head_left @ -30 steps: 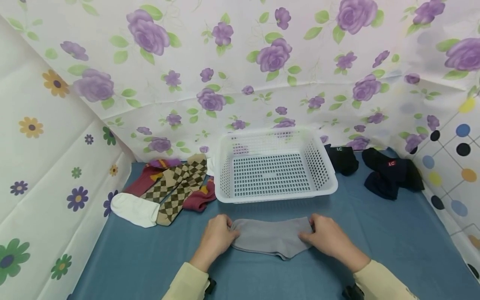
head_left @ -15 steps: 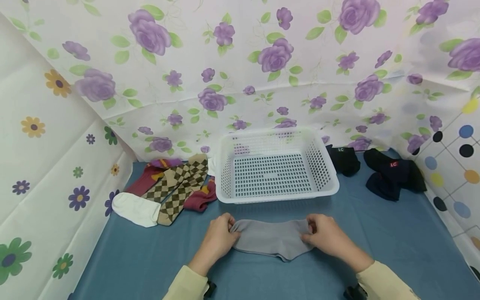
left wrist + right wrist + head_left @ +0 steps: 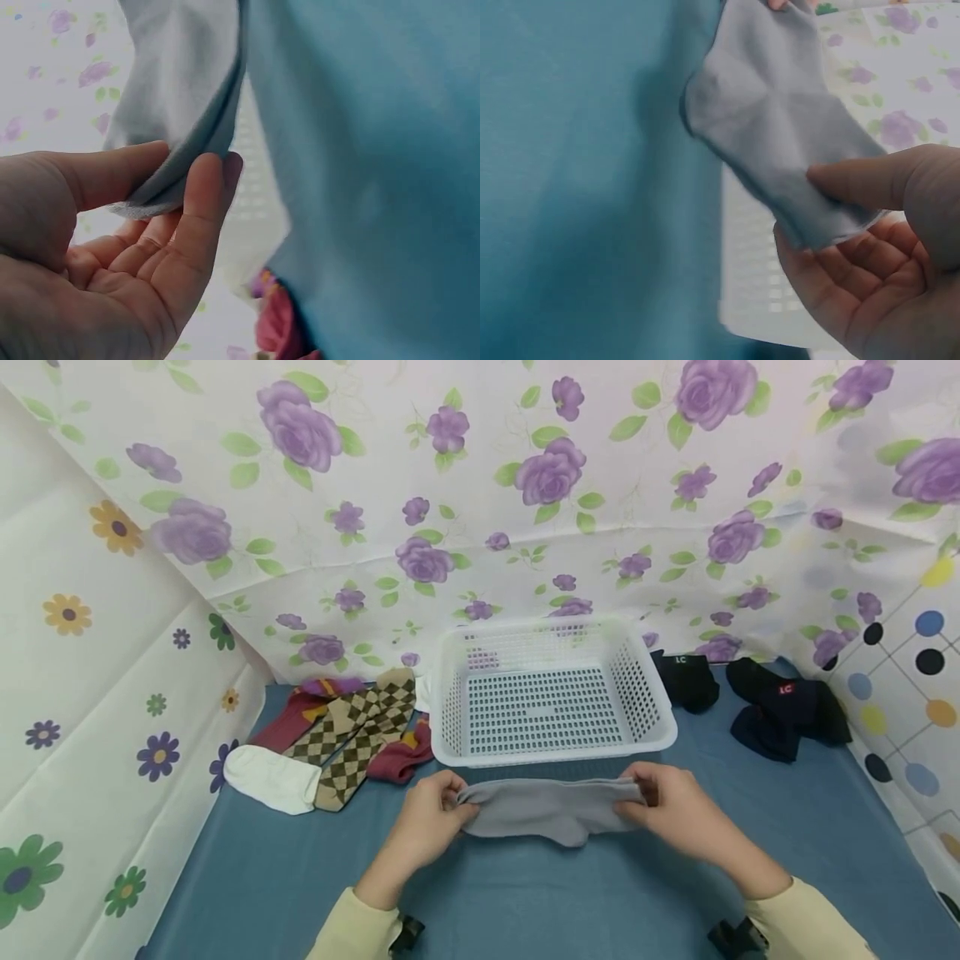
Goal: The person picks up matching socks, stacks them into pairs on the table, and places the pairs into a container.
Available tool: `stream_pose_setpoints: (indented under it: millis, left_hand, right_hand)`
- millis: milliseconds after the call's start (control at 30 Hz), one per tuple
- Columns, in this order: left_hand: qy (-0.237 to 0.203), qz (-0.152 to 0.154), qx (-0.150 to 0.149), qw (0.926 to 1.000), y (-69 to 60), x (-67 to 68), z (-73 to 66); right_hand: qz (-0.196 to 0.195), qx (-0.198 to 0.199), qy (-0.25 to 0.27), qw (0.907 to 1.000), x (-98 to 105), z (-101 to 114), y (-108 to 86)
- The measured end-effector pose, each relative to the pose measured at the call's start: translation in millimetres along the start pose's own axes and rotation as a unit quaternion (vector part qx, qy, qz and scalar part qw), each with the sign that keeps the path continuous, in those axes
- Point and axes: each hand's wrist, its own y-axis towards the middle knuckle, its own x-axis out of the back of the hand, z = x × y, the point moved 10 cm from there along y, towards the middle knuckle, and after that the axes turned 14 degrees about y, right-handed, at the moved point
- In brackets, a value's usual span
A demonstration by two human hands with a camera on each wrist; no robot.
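Note:
A pair of grey socks, laid one on the other, stretches sideways between both hands in front of the basket. My left hand pinches the left end between thumb and fingers; the left wrist view shows two layers of the grey socks there. At the other end, my right hand pinches the cuff, thumb on the near face and fingers behind. The heel bulges downward near the middle, as the right wrist view shows on the grey socks. The socks appear raised off the blue cloth.
Behind the socks stands a white plastic basket with nothing in it. To its left lie a white sock, checkered socks and maroon socks. Black socks and dark socks lie to its right, near the patterned walls.
Both hands have lifted the grey socks up and slightly toward the basket. The right hand has moved right, drawing them straighter. The other socks and the basket stay put.

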Motion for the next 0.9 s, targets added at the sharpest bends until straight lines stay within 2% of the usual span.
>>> stream_pose_setpoints:
  millis: [133,333,567,633,767,900]
  left_hand:
    - [-0.033,-0.020,-0.017,0.9991,4.4,19.5,-11.4]
    - [-0.031,-0.063,-0.022,0.9973,18.4,43.9,-24.3]
    - [-0.079,-0.068,-0.026,0.9942,47.7,58.9,-38.8]
    - [-0.075,-0.071,-0.025,0.9943,57.5,64.6,-41.6]
    - [-0.041,-0.072,-0.029,0.9961,75.5,74.2,-47.3]
    - [-0.003,-0.072,-0.033,0.9968,90.7,77.4,-49.7]
  right_hand:
    - [-0.019,0.019,0.002,0.9997,18.0,17.1,2.4]
    - [-0.066,0.047,-0.008,0.9967,45.2,42.1,8.4]
    - [-0.101,0.084,-0.065,0.9891,69.2,72.1,28.0]
    - [-0.104,0.089,-0.083,0.9872,74.0,78.4,35.9]
    - [-0.110,0.092,-0.108,0.9838,81.8,85.1,53.9]
    - [-0.104,0.078,-0.109,0.9855,85.9,82.6,72.5]
